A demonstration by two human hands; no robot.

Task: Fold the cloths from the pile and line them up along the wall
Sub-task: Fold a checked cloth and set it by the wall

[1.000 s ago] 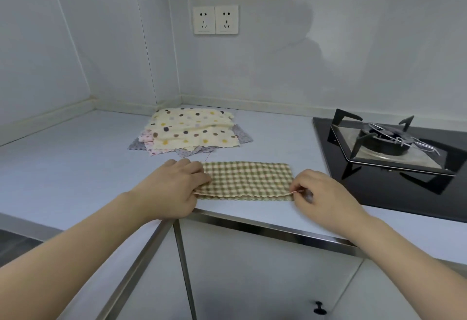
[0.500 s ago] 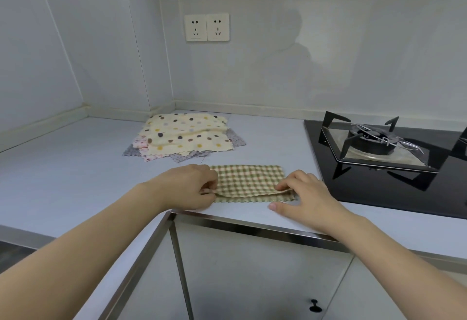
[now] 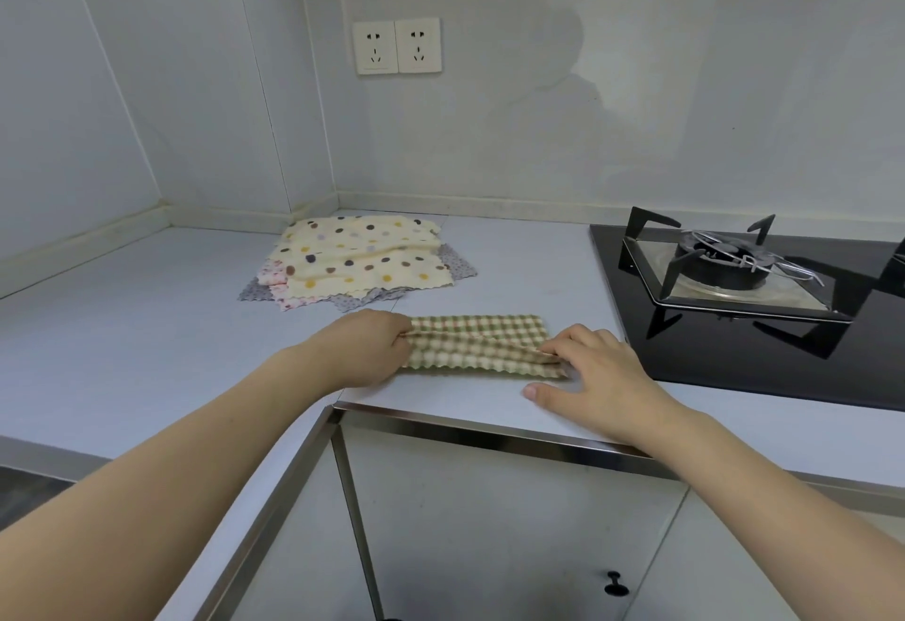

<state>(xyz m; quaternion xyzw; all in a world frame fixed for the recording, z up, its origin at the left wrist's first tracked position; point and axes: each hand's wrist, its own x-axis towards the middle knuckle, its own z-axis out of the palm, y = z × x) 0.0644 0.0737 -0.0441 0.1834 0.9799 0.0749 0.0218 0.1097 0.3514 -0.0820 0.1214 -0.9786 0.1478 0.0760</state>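
Note:
A green-and-cream checked cloth [image 3: 477,342] lies folded into a long strip near the counter's front edge. My left hand [image 3: 367,348] pinches its left end, lifting a layer slightly. My right hand [image 3: 585,368] rests on the right end, fingers curled over the fabric's edge and thumb flat on the counter. Behind them a pile of cloths [image 3: 355,260] lies flat in the corner, topped by a cream cloth with coloured dots; pink and grey ones peek out beneath.
A black gas hob [image 3: 764,307] with a burner and pan support sits at the right. A double wall socket [image 3: 396,46] is on the back wall. The grey counter [image 3: 147,326] has a metal front edge above cabinet doors.
The near edge of the checked cloth has been raised and brought over towards the far edge, making the strip narrower. Both hands moved inward with it; the camera tilted up a little.

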